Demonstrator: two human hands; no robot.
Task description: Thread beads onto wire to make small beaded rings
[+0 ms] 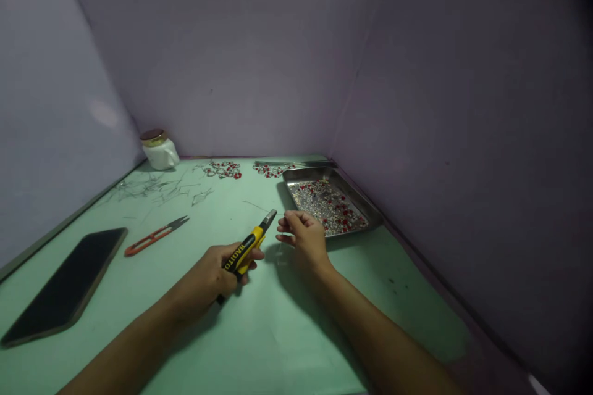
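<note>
My left hand (217,274) is wrapped round yellow-and-black handled pliers (245,253), their short metal jaws pointing away and to the right. Just right of the jaws, my right hand (306,236) is closed in a pinch on a thin wire (254,205). The wire runs out leftward from the fingertips, passing behind the jaws. Whether the jaws touch it I cannot tell. Behind my right hand stands a shallow metal tray (359,188) holding many small clear, silver and red beads (324,203).
On the green tabletop (287,345) lie orange thread snips (155,237) and a dark phone (69,281) at left. Cut wire pieces (157,188) lie behind them. Red-beaded wire pieces (222,169) sit near the back wall, by a white lidded jar (160,151).
</note>
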